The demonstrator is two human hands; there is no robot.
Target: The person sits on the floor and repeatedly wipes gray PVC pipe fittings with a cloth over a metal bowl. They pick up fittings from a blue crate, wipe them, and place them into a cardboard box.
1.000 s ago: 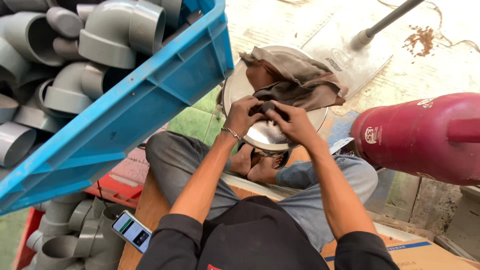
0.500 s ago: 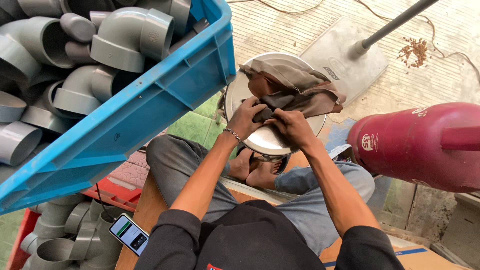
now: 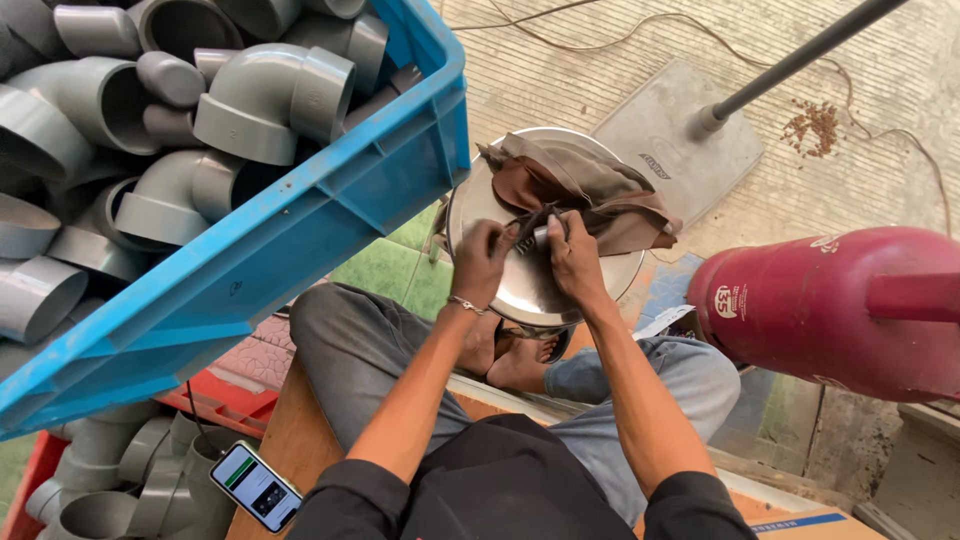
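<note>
A round shiny metal lid point(image 3: 520, 290) rests over my crossed legs, with a brown cloth point(image 3: 585, 190) bunched on its far half. My left hand point(image 3: 482, 260) and my right hand point(image 3: 573, 258) meet above the middle of the lid. Both pinch a small dark part with a light metal end point(image 3: 537, 236) between the fingertips, right at the cloth's near edge. A thin bracelet circles my left wrist. The exact shape of the small part is hidden by my fingers.
A blue crate point(image 3: 300, 240) full of grey pipe elbows hangs over the left. More grey fittings point(image 3: 110, 480) and a lit phone point(image 3: 256, 487) lie at bottom left. A dark red gas cylinder point(image 3: 840, 310) lies at right. A grey stand base with a pole point(image 3: 680, 140) sits beyond.
My hands have shifted slightly and the fingertips have drawn closer on the small part; the view has tilted so the crate and cylinder sit a little differently.
</note>
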